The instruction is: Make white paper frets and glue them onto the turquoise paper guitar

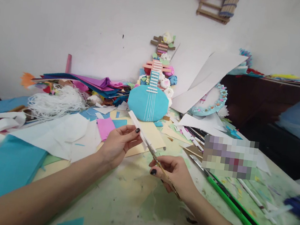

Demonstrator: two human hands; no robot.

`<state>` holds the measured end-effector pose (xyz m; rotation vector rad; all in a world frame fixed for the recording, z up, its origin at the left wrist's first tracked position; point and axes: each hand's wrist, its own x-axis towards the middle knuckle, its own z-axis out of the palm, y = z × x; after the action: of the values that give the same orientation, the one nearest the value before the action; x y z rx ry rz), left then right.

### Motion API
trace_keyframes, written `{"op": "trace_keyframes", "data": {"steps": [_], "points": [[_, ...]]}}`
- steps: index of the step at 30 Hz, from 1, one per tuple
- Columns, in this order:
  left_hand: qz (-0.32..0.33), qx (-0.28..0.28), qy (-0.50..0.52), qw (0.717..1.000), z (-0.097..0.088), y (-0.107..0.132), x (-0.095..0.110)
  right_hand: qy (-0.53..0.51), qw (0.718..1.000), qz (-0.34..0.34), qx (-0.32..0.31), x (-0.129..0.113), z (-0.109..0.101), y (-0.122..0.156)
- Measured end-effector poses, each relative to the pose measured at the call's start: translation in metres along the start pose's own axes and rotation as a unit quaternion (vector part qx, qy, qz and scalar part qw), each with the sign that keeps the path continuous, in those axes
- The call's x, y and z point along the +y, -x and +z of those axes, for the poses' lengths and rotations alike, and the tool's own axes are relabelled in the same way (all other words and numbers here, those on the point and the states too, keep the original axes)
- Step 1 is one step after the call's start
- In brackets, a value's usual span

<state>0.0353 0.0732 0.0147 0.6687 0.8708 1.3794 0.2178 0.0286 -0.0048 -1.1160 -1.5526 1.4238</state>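
My left hand [119, 143] pinches a narrow white paper strip [137, 122] between thumb and fingers, holding it up above the table. In my right hand [173, 173] is a pair of gold-handled scissors [168, 180], their blades pointing up and left and meeting the lower end of the strip. Whether the blades are parted is hard to make out. Behind my hands a blue paper lute [148, 103] with white strings stands upright against the wall. Under the strip lies a cream sheet [154, 133], with a pink paper piece [105, 128] beside my left hand.
A green utility knife [239, 209] with its blade out lies right of my right arm. Blue paper [7, 167] and white sheets [53, 133] cover the left side. White string [57, 104] is heaped at the back left. Pens [193, 138] lie at right.
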Motion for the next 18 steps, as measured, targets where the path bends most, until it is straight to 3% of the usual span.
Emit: {"op": "trace_keyframes", "data": {"steps": [18], "points": [[0.003,0.008,-0.021,1.0,-0.0034,-0.0016,-0.0028,0.043,0.998,-0.012,0.039,0.0065,0.0014,-0.0008]]}}
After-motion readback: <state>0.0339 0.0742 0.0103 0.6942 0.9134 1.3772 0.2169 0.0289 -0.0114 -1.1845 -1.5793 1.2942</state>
